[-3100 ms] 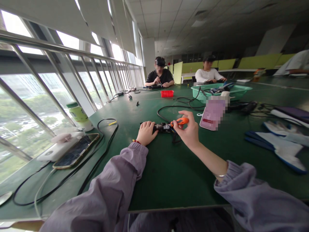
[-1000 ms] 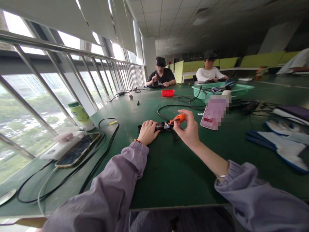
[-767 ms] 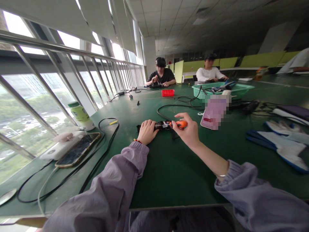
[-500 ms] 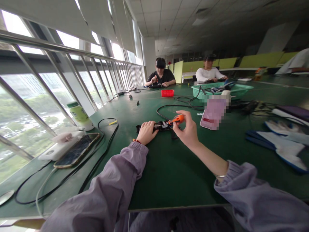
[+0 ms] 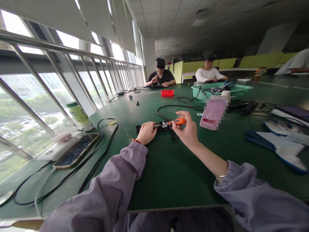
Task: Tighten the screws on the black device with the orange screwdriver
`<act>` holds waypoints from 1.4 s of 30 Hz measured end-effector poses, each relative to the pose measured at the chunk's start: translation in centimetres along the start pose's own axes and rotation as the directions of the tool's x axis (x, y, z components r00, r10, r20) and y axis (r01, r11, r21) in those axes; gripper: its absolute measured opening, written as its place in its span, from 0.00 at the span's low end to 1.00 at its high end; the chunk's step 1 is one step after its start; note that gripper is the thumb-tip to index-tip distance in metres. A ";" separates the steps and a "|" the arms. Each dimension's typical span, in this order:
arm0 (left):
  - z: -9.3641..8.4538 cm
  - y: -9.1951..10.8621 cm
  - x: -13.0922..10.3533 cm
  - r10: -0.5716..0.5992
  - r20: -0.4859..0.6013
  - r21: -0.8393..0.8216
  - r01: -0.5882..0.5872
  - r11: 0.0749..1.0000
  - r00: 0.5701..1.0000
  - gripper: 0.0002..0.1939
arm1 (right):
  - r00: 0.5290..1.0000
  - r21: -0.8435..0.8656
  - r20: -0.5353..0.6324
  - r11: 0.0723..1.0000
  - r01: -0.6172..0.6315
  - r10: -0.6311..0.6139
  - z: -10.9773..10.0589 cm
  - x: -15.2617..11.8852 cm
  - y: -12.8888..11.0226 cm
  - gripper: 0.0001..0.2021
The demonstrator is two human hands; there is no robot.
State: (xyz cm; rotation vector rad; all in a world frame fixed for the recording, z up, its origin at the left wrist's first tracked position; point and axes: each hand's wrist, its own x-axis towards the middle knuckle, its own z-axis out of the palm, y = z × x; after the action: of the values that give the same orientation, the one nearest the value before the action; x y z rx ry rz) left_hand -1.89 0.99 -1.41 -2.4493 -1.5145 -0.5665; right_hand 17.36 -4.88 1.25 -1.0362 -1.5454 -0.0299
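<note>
A black device [image 5: 163,126] with a cable lies on the green table [image 5: 178,180] in front of me. My left hand [image 5: 146,132] is closed over its left part and holds it against the table. My right hand [image 5: 185,129] grips an orange-handled tool [image 5: 179,121], thumb and fingers around the handle. The tool lies almost level, its thin end pointing left at the device's right part. What its tip touches is too small to make out.
Left are a phone [image 5: 76,150], a white case [image 5: 59,146], cables and a green-capped bottle [image 5: 79,116]. Ahead sit a red basket [image 5: 167,93] and a green basket [image 5: 238,91]. A pink phone [image 5: 212,114] and gloves [image 5: 285,145] lie right. Several people sit beyond.
The orange handle has tilted slightly lower in my right hand, whose fingers have shifted a little. My left hand stays on the device.
</note>
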 end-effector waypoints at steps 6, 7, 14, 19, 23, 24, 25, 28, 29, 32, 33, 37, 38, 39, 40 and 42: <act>0.0 0.0 0.0 0.005 0.015 0.009 -0.005 1.000 1.000 0.16 | 1.000 -0.012 -0.003 1.000 0.000 0.000 -0.1 0.1 -0.1 0.13; 0.0 0.0 0.0 0.002 0.018 0.007 -0.002 1.000 1.000 0.16 | 1.000 0.001 -0.013 1.000 0.017 -0.017 -0.1 0.1 0.0 0.15; 0.0 0.0 0.0 -0.003 0.011 -0.013 0.003 1.000 1.000 0.16 | 0.999 -0.053 0.037 0.998 -0.016 0.018 -0.1 0.0 -0.1 0.10; 0.1 -0.1 0.0 0.007 0.013 0.017 -0.007 1.000 1.000 0.17 | 0.999 0.001 -0.017 0.999 0.037 -0.037 -0.1 0.1 -0.1 0.16; 0.1 -0.1 0.0 0.006 0.013 0.026 -0.006 1.000 1.000 0.17 | 0.999 -0.004 -0.004 0.999 0.044 -0.044 -0.1 0.1 -0.1 0.15; 0.1 -0.1 0.0 0.006 0.011 0.022 -0.006 1.000 1.000 0.17 | 1.000 -0.023 0.013 0.999 0.025 -0.025 -0.1 0.0 -0.2 0.13; 0.1 -0.1 0.0 0.006 0.010 0.019 -0.006 1.000 1.000 0.17 | 1.000 -0.040 0.027 0.999 0.006 -0.005 -0.1 0.0 -0.3 0.11; 0.0 0.0 0.0 0.003 0.015 0.019 -0.004 1.000 1.000 0.16 | 1.000 -0.042 0.024 0.999 0.006 -0.005 -0.1 0.0 -0.3 0.11; -0.1 0.0 0.0 0.003 0.018 0.022 -0.004 1.000 1.000 0.17 | 1.000 -0.026 0.009 0.999 0.026 -0.025 -0.1 0.0 -0.2 0.12; -0.1 0.0 0.0 0.006 0.017 0.027 -0.007 1.000 1.000 0.17 | 0.997 0.013 -0.026 0.997 0.073 -0.073 0.0 0.0 -0.1 0.17; -0.1 0.0 0.0 0.008 0.016 0.026 -0.009 1.000 1.000 0.17 | 0.997 0.011 -0.022 0.997 0.074 -0.074 0.0 0.0 0.0 0.17; 0.0 0.0 0.0 0.009 0.017 0.033 -0.010 0.999 1.000 0.17 | 0.999 -0.056 0.039 0.998 0.006 -0.003 -0.1 0.0 -0.2 0.11; 0.0 0.0 0.0 0.007 0.020 0.036 -0.008 0.999 1.000 0.17 | 0.999 -0.063 0.040 0.998 -0.008 0.010 -0.1 0.0 -0.2 0.10; 0.0 0.0 0.0 0.005 0.022 0.037 -0.005 0.999 1.000 0.17 | 0.999 -0.059 0.034 0.998 -0.011 0.013 -0.1 0.0 -0.2 0.11; -0.1 0.0 0.0 0.001 0.023 0.037 -0.002 0.999 1.000 0.17 | 1.000 -0.046 0.018 0.999 -0.006 0.007 0.0 0.0 -0.1 0.12; -0.1 0.0 0.0 0.000 0.025 0.031 -0.001 1.000 1.000 0.17 | 1.000 -0.012 -0.013 1.000 0.014 -0.014 0.0 0.0 0.1 0.15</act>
State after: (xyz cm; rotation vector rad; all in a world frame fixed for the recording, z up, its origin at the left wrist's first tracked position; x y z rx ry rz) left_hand -1.86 0.97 -1.32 -2.4426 -1.5206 -0.5096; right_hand 17.39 -4.81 1.23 -1.0329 -1.5423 -0.0558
